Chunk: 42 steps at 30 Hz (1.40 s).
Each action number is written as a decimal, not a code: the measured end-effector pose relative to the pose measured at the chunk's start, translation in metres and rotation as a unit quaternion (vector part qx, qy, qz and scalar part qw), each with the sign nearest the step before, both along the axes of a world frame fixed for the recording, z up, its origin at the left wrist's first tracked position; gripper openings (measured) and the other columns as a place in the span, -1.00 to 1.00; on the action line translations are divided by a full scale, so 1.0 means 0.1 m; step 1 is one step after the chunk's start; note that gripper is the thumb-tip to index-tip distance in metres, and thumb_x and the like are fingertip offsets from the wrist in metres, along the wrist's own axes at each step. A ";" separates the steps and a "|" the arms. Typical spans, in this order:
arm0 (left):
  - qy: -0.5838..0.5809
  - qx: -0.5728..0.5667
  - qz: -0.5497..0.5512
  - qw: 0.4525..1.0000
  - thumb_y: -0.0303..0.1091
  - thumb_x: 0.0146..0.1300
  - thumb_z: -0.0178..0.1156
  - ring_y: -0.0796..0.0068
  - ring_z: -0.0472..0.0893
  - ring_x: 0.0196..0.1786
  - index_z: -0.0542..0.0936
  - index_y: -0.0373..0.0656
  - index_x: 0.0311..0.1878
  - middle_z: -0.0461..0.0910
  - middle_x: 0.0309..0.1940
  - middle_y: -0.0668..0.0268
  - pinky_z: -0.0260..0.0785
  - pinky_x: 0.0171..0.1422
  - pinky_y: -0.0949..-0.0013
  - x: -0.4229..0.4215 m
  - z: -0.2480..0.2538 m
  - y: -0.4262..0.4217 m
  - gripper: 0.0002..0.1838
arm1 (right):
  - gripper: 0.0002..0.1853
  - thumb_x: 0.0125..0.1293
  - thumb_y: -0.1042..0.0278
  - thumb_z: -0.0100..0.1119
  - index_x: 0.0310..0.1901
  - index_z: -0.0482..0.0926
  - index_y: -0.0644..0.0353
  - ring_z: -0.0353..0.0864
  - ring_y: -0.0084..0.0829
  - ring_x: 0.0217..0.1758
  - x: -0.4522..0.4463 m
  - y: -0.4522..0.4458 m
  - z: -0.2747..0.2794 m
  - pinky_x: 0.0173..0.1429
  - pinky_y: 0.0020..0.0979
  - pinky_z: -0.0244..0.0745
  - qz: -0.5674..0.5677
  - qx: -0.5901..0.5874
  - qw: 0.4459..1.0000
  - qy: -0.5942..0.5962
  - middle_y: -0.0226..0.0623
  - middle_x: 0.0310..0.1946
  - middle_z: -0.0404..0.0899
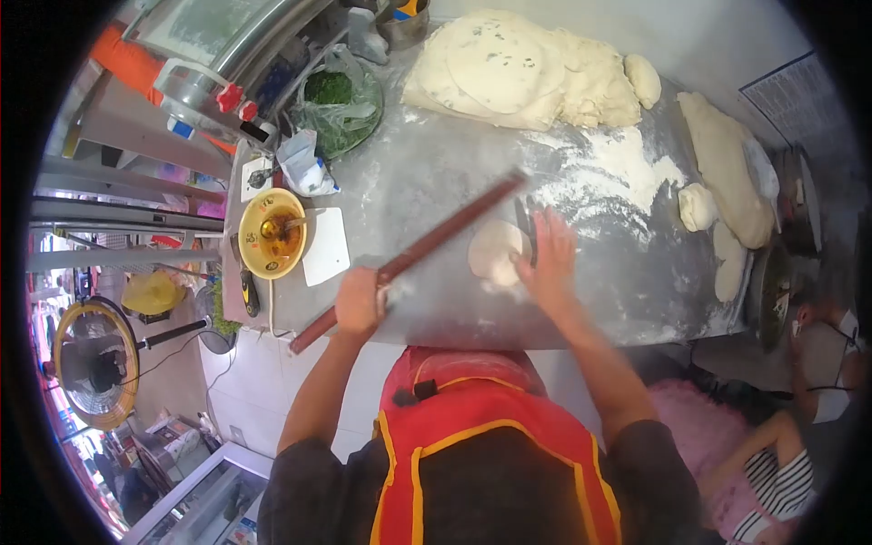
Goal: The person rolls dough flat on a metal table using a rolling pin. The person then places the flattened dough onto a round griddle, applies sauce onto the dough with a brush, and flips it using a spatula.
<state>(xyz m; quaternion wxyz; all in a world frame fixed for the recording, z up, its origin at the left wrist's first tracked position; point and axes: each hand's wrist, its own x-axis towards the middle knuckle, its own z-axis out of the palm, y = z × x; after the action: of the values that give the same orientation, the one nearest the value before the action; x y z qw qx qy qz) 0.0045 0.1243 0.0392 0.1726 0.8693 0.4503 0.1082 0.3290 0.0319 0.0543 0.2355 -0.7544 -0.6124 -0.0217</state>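
Observation:
My left hand [359, 302] is closed around a long reddish-brown rolling pin [450, 224], which slants over the grey worktop from lower left to upper right. Just right of the pin lies a small flat round of dough [491, 252]. At its right edge is my right hand [551, 263], open with fingers stretched forward, the thumb at the dough's rim. I cannot tell whether the thumb presses on it. The far end of the pin is slightly blurred.
A big dough mass [509, 77] sits at the back, with scattered flour [609, 173] before it. More dough [727, 168] lies at the right. On the left are a yellow bowl [252, 257], a white card [325, 245] and a bag of chopped greens [341, 113]. A person [772, 481] is at lower right.

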 end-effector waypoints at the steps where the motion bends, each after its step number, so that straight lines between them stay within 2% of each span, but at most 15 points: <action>1: -0.007 -0.019 -0.032 0.999 -0.28 0.09 0.26 -0.02 0.46 -0.11 0.47 -0.20 -0.11 0.48 -0.23 0.09 0.32 -0.02 0.04 0.14 0.05 -0.05 -0.67 | -0.21 0.11 0.21 0.32 0.37 0.21 0.14 0.18 -0.05 0.42 0.12 -0.04 0.07 0.45 0.05 -0.01 0.041 -0.028 0.998 -0.030 -0.04 0.33 0.24; 3: 0.000 -0.034 -0.104 0.994 -0.26 0.09 0.26 -0.01 0.48 -0.12 0.48 -0.18 -0.10 0.49 -0.23 0.11 0.34 -0.03 0.03 0.47 0.01 -0.14 -0.66 | -0.20 0.07 0.32 0.33 0.37 0.20 0.11 0.16 -0.13 0.45 0.35 -0.10 0.18 0.49 0.02 -0.07 0.123 -0.082 0.985 -0.089 -0.09 0.34 0.25; 6: 0.010 -0.062 -0.145 0.987 -0.24 0.09 0.26 0.01 0.50 -0.04 0.49 -0.18 -0.06 0.52 -0.15 0.11 0.34 0.04 0.03 0.97 0.13 -0.16 -0.63 | -0.22 0.05 0.38 0.33 0.35 0.23 0.11 0.20 -0.17 0.43 0.67 -0.19 0.44 0.49 -0.01 -0.03 0.050 -0.432 0.900 0.019 -0.11 0.31 0.29; 10: 0.080 -0.157 0.010 0.984 -0.21 0.18 0.20 0.06 0.46 0.18 0.47 -0.23 0.11 0.51 0.07 0.09 0.24 0.28 0.01 0.96 -0.08 -0.12 -0.54 | -0.29 0.12 0.27 0.28 0.32 0.26 0.16 0.19 -0.17 0.44 0.95 -0.60 0.03 0.50 0.01 -0.07 0.045 -0.335 0.941 0.025 -0.11 0.33 0.28; 12: 0.032 0.010 0.020 0.999 -0.17 0.22 0.16 0.07 0.37 0.29 0.42 -0.25 0.20 0.44 0.19 0.09 0.13 0.37 -0.03 0.80 -0.12 -0.15 -0.47 | -0.30 0.17 0.19 0.24 0.33 0.25 0.18 0.16 -0.15 0.46 0.86 -0.73 -0.19 0.50 0.02 -0.09 0.030 -0.197 0.980 0.003 -0.10 0.35 0.25; 13: 0.008 0.094 0.026 0.995 -0.15 0.25 0.14 0.08 0.32 0.35 0.40 -0.26 0.25 0.40 0.24 0.09 0.07 0.42 -0.05 0.76 -0.15 -0.14 -0.44 | -0.30 0.28 0.08 0.11 0.38 0.18 0.21 0.13 -0.13 0.48 0.82 -0.70 -0.26 0.52 0.03 -0.14 0.004 -0.169 0.986 -0.008 -0.07 0.39 0.20; 16: 0.094 0.091 0.020 0.991 -0.11 0.26 0.14 0.07 0.23 0.41 0.36 -0.26 0.30 0.34 0.30 0.09 -0.01 0.46 -0.10 1.01 -0.30 0.35 -0.39 | -0.31 0.34 0.09 0.01 0.43 0.10 0.18 0.07 -0.14 0.51 0.98 -0.16 -0.38 0.53 0.05 -0.20 -0.059 -0.149 0.986 -0.051 -0.11 0.43 0.14; 25: 0.061 0.113 0.047 0.991 -0.03 0.32 0.05 0.04 0.16 0.45 0.32 -0.31 0.29 0.26 0.35 0.01 -0.09 0.50 -0.07 1.77 -0.20 1.87 -0.37 | -0.37 0.37 0.11 -0.06 0.43 0.11 0.10 0.01 -0.16 0.52 1.62 1.26 -0.49 0.54 0.08 -0.23 -0.113 -0.027 0.981 -0.155 -0.20 0.45 0.11; 28: 0.059 0.184 0.031 0.981 -0.02 0.30 0.09 0.04 0.12 0.47 0.29 -0.31 0.32 0.23 0.38 0.00 -0.15 0.53 -0.08 1.58 -0.30 1.50 -0.33 | -0.36 0.37 0.11 -0.04 0.42 0.13 0.14 0.05 -0.13 0.51 1.46 0.93 -0.46 0.53 0.07 -0.17 -0.051 -0.060 0.991 -0.109 -0.14 0.43 0.13; 30: 0.109 0.109 0.007 0.988 0.00 0.28 0.12 0.05 0.09 0.49 0.27 -0.31 0.35 0.21 0.39 0.00 -0.21 0.55 -0.08 1.29 -0.29 0.94 -0.29 | -0.36 0.35 0.15 -0.01 0.40 0.15 0.19 0.10 -0.09 0.48 1.20 0.37 -0.32 0.52 0.06 -0.12 -0.038 -0.123 0.990 -0.055 -0.07 0.40 0.17; 32: 0.069 0.034 0.004 0.997 -0.04 0.25 0.16 0.06 0.12 0.49 0.24 -0.30 0.37 0.22 0.39 -0.01 -0.18 0.54 -0.08 0.99 -0.21 0.32 -0.26 | -0.37 0.36 0.15 -0.01 0.39 0.16 0.24 0.12 -0.05 0.47 0.97 -0.27 -0.34 0.50 0.05 -0.09 -0.002 -0.149 0.988 -0.029 0.00 0.38 0.19; 34: 0.017 0.065 -0.014 0.998 -0.15 0.19 0.20 0.06 0.26 0.40 0.31 -0.27 0.33 0.33 0.31 0.01 -0.06 0.49 -0.10 0.71 -0.27 -0.16 -0.33 | -0.38 0.34 0.17 0.04 0.37 0.21 0.26 0.18 -0.07 0.44 0.75 -0.76 -0.33 0.49 0.05 -0.07 0.009 -0.103 0.995 0.013 0.01 0.34 0.26; 37: -0.016 0.083 -0.053 0.995 -0.31 0.11 0.19 0.07 0.46 0.17 0.48 -0.20 0.12 0.51 0.04 0.08 0.20 0.32 -0.05 0.60 -0.26 -0.08 -0.54 | -0.39 0.28 0.14 0.14 0.30 0.31 0.26 0.27 -0.07 0.37 0.71 -0.61 -0.26 0.45 -0.02 0.04 0.014 -0.161 0.986 0.038 0.00 0.25 0.37; 40: -0.084 0.083 -0.100 0.988 -0.41 0.04 0.15 0.08 0.52 -0.08 0.54 -0.13 -0.14 0.54 -0.25 0.16 0.35 0.07 -0.02 0.66 -0.18 0.09 -0.74 | -0.43 0.18 0.10 0.27 0.16 0.45 0.26 0.35 -0.07 0.28 0.57 0.34 -0.26 0.41 -0.09 0.14 0.052 -0.110 0.968 0.221 -0.04 0.15 0.48; 42: 0.012 -0.031 -0.093 0.995 -0.46 0.01 0.12 0.06 0.54 -0.18 0.54 -0.12 -0.26 0.53 -0.35 0.15 0.38 -0.10 0.00 0.69 -0.23 0.03 -0.82 | -0.43 0.10 0.06 0.34 0.08 0.51 0.23 0.41 -0.04 0.19 0.46 0.84 -0.39 0.33 -0.12 0.24 0.085 -0.202 0.958 0.182 -0.05 0.07 0.52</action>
<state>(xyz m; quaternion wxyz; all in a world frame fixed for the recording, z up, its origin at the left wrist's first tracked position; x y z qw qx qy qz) 0.0730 0.1277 0.0157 0.2030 0.9029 0.3729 0.0671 0.3752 0.1163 0.0152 0.1867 -0.7222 -0.6129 0.2605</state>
